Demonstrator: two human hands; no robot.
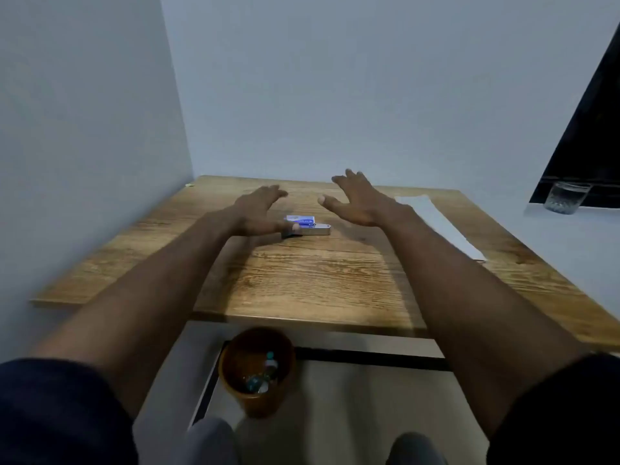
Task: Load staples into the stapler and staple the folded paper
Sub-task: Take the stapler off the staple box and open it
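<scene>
A small silver stapler [313, 229] lies on the wooden table [302, 280] near its middle. Right behind it sits a blue-and-white staple box [301, 218]. A long white folded paper [439, 224] lies at the table's right side, partly hidden by my right forearm. My left hand [260, 213] hovers palm down just left of the stapler, fingers spread, its thumb tip over the stapler's left end. My right hand [359, 199] hovers to the right of and behind the stapler, fingers apart and holding nothing.
Walls close the table in at the left and back. A glass [565, 198] stands on a ledge at the far right. On the floor under the near table edge stands a brown bin [256, 370] with some rubbish. My knees show at the bottom.
</scene>
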